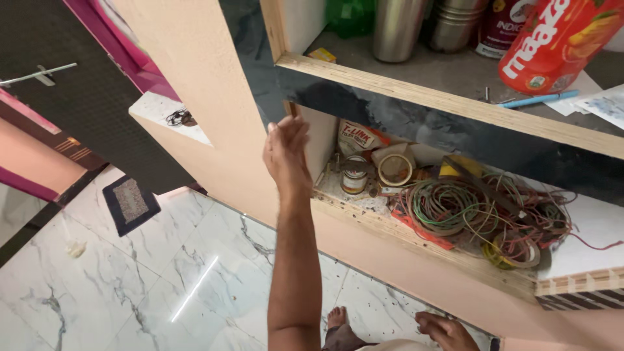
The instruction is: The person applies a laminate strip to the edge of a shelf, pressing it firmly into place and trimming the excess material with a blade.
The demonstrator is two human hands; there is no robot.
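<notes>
My left hand [286, 153] is raised in front of the left end of a lower wooden shelf [364, 218]. Its fingers are loosely extended and hold nothing. Just right of it inside the shelf stand a small tin can [354, 177] and a roll of tape [394, 169], with a printed packet [357, 136] behind them. A big tangle of coiled coloured wires [478, 211] fills the middle of the shelf. My right hand [448, 331] is low at the bottom edge, resting near my knee with nothing in it.
The upper shelf [416, 97] carries steel containers [396, 26], a large red bottle [559, 42], a blue pen [539, 99] and papers. A peach-coloured panel [195, 84] stands left of the shelves. Below lie a white marble floor [130, 273], a small dark mat [132, 201] and my bare foot [337, 317].
</notes>
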